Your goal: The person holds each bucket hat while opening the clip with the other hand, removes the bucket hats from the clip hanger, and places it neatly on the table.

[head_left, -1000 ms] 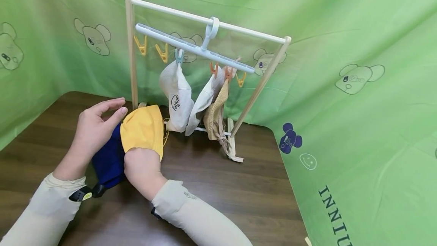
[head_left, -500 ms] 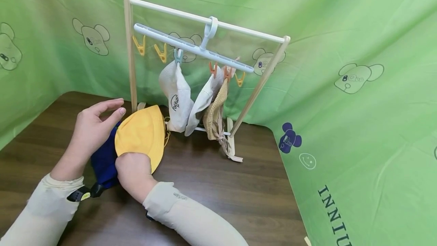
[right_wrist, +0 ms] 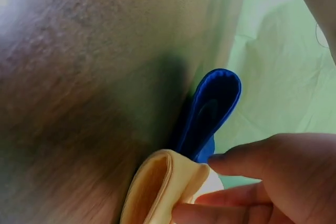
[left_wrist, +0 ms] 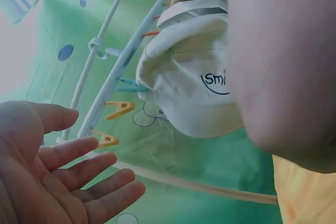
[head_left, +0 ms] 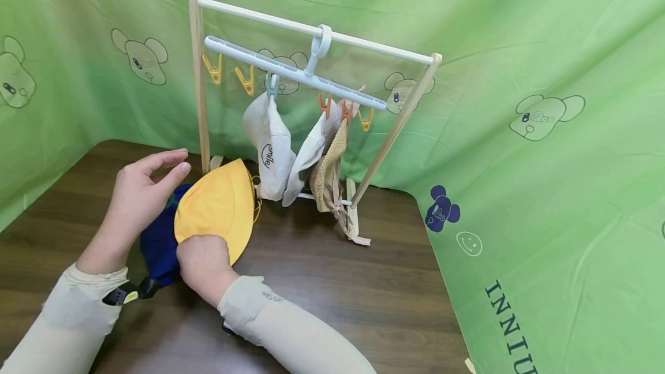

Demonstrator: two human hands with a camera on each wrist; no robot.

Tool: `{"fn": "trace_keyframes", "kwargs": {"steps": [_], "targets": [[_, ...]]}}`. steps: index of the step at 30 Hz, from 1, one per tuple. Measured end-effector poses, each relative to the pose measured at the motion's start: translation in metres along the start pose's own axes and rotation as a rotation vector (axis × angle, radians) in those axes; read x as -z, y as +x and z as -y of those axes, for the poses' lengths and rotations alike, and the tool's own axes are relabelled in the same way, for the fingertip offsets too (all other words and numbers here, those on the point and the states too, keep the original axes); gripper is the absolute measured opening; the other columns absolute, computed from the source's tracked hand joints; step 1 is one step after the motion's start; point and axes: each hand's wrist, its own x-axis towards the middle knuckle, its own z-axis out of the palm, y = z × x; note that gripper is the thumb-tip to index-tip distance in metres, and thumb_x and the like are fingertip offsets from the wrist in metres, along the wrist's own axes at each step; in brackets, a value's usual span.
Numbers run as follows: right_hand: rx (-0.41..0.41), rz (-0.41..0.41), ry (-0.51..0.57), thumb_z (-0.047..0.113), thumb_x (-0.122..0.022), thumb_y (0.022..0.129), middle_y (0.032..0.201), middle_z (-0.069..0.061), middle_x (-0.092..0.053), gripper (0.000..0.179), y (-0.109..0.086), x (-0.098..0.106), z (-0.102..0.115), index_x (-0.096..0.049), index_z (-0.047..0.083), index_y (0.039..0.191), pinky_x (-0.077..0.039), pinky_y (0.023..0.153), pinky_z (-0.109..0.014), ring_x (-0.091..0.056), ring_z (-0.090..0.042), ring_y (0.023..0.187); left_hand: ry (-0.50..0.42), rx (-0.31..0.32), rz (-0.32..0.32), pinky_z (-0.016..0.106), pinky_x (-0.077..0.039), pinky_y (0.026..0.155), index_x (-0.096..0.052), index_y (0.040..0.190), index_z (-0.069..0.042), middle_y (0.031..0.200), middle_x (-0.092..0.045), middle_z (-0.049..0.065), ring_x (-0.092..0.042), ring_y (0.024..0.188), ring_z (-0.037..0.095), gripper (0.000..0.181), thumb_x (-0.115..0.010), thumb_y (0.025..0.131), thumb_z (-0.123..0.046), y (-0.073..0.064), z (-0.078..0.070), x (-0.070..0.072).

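Observation:
A yellow bucket hat point(head_left: 215, 201) is held by my right hand point(head_left: 205, 261), seen from the back with curled fingers at the hat's lower left edge. In the right wrist view, thumb and fingers of that right hand point(right_wrist: 262, 179) pinch a fold of the yellow hat point(right_wrist: 157, 187). A dark blue cloth hat point(head_left: 160, 247) lies on the table behind and left of it; its brim point(right_wrist: 215, 98) curves up. My left hand point(head_left: 145, 186) hovers above the blue hat, fingers loosely extended; in the left wrist view this left hand point(left_wrist: 68, 174) holds nothing.
On the wooden table point(head_left: 332, 293) stands a drying rack point(head_left: 200, 85). Its light blue hanger point(head_left: 296, 73) carries a white "smiley" cap point(head_left: 275, 154), another pale hat point(head_left: 305, 169) and a woven tan hat point(head_left: 328, 172). Yellow clips point(head_left: 246, 80) hang unused. Green printed cloth point(head_left: 519, 62) surrounds everything.
The right hand has shifted slightly left and down with the yellow hat, which now tilts and shows more of its wide brim. The left hand has barely moved.

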Motion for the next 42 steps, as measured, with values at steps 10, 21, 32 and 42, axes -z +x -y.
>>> {"fn": "trace_keyframes", "kwargs": {"steps": [10, 21, 32, 42], "targets": [[0.124, -0.108, 0.077, 0.047, -0.068, 0.093, 0.056, 0.015, -0.056, 0.036, -0.008, -0.003, -0.023, -0.06, 0.032, 0.062, -0.04, 0.037, -0.026, -0.055, -0.004, 0.05, 0.013, 0.01, 0.013, 0.0, -0.04, 0.081, -0.068, 0.135, -0.014, 0.132, -0.069, 0.01, -0.053, 0.11, -0.011, 0.046, -0.065, 0.1, -0.043, 0.0, -0.001, 0.0], [0.207, -0.107, 0.178, 0.048, -0.064, 0.097, 0.063, 0.013, -0.059, 0.03, -0.013, 0.004, -0.054, -0.063, 0.029, 0.075, -0.047, 0.048, -0.026, -0.059, -0.006, 0.056, 0.018, 0.012, 0.02, -0.001, -0.039, 0.081, -0.068, 0.135, -0.013, 0.132, -0.069, 0.011, -0.06, 0.12, 0.015, 0.046, -0.065, 0.1, -0.043, -0.001, -0.002, 0.0], [0.232, -0.26, 0.284, 0.044, -0.062, 0.1, 0.073, 0.015, -0.065, 0.02, -0.024, 0.0, -0.08, -0.074, 0.029, 0.092, -0.049, 0.054, -0.023, -0.064, -0.002, 0.066, 0.001, -0.002, 0.031, -0.002, -0.039, 0.081, -0.067, 0.135, -0.011, 0.133, -0.069, 0.012, -0.061, 0.124, 0.027, 0.046, -0.066, 0.1, -0.041, 0.0, -0.002, -0.001], [0.249, -0.352, 0.356, 0.04, -0.064, 0.1, 0.089, 0.016, -0.073, 0.019, -0.035, 0.001, -0.1, -0.077, 0.027, 0.105, -0.052, 0.061, -0.02, -0.068, -0.001, 0.076, -0.003, -0.009, 0.032, -0.001, -0.039, 0.081, -0.068, 0.135, -0.011, 0.133, -0.068, 0.011, -0.061, 0.124, 0.027, 0.046, -0.066, 0.1, -0.041, 0.0, -0.003, -0.002]]}}
